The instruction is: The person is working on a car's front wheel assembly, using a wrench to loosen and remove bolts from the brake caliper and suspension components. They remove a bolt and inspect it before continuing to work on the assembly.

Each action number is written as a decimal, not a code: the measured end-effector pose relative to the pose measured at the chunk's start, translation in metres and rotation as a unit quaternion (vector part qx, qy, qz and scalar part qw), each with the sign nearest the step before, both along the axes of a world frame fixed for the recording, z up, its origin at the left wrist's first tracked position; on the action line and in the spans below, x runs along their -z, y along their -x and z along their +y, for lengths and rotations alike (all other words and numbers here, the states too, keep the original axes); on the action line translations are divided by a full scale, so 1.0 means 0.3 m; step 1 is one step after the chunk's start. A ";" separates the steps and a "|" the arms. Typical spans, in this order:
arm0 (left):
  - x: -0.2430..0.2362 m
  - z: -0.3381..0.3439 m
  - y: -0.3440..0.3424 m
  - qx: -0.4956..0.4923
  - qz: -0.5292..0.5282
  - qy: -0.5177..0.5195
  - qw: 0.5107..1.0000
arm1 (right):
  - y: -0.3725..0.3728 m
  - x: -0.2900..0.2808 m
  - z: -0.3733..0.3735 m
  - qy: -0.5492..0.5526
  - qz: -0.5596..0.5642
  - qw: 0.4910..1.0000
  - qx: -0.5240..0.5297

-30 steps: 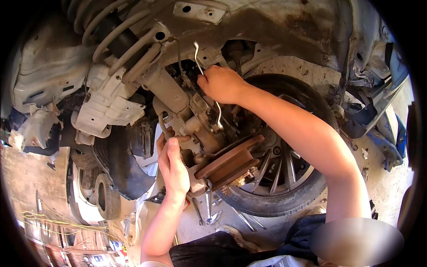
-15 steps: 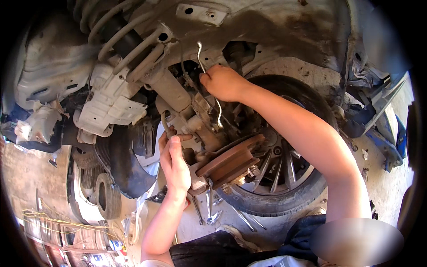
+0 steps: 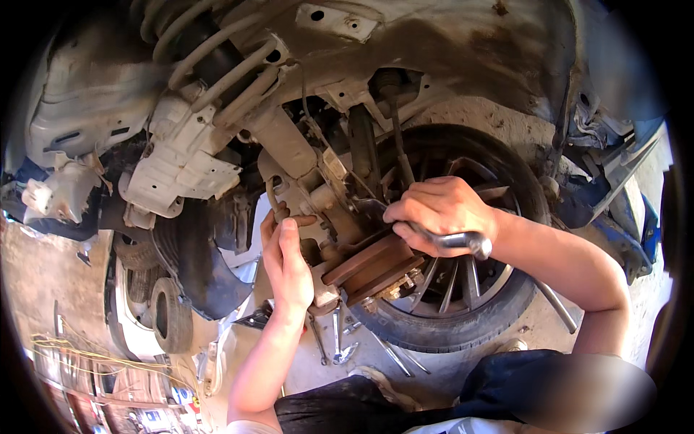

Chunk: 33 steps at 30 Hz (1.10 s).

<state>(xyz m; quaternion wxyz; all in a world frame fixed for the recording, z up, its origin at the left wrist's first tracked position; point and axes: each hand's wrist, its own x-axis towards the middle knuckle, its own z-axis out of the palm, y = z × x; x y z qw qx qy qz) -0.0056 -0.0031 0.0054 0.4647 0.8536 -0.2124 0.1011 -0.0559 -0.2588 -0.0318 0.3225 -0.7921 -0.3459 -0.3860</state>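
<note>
My right hand [image 3: 441,213] is closed around an offset ring wrench [image 3: 478,244]. One shiny end sticks out toward my wrist, and the far end reaches in among the suspension parts above the brake disc [image 3: 376,267]. My left hand [image 3: 288,271] is closed at the left of the disc, with thumb and fingers round the lower end of a curved brake hose [image 3: 272,192]; its fingers partly hide what they hold. Beside that hand sits the brake caliper [image 3: 325,288]. Up and left from the hub runs the suspension strut [image 3: 282,145].
Behind the hub a wheel with a tyre [image 3: 463,340] lies on the floor. Several tools, among them a wrench [image 3: 337,336], lie below the disc. A coil spring [image 3: 181,65] and wheel arch [image 3: 463,43] are overhead. Loose tyres [image 3: 172,316] stand at left.
My right hand has come down and to the right with the wrench, which has swung from upright to nearly level. My left hand has stayed almost in place.
</note>
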 end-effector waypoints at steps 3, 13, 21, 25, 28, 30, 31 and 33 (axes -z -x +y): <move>0.000 -0.001 -0.004 0.000 0.009 0.013 1.000 | -0.030 -0.014 0.009 -0.073 0.001 0.996 0.051; -0.004 -0.007 0.002 -0.007 0.007 0.000 1.000 | -0.296 -0.106 0.107 -0.141 0.179 0.956 0.184; -0.007 -0.004 0.000 -0.006 0.007 -0.004 1.000 | -0.456 -0.076 0.095 -0.152 0.336 0.914 0.170; -0.007 0.000 0.000 -0.004 0.003 -0.004 1.000 | -0.433 -0.085 0.092 -0.186 0.345 0.907 0.153; -0.004 -0.005 -0.005 0.001 0.000 -0.002 1.000 | -0.448 -0.083 0.083 -0.175 0.356 0.905 0.157; -0.003 -0.006 -0.006 0.001 -0.001 -0.001 1.000 | -0.425 -0.091 0.092 -0.177 0.337 0.909 0.169; -0.004 -0.004 -0.006 0.000 -0.001 -0.001 1.000 | -0.402 -0.099 0.101 -0.178 0.328 0.911 0.175; -0.008 -0.005 -0.002 -0.002 -0.002 -0.001 1.000 | -0.313 -0.110 0.104 -0.185 0.253 0.935 0.165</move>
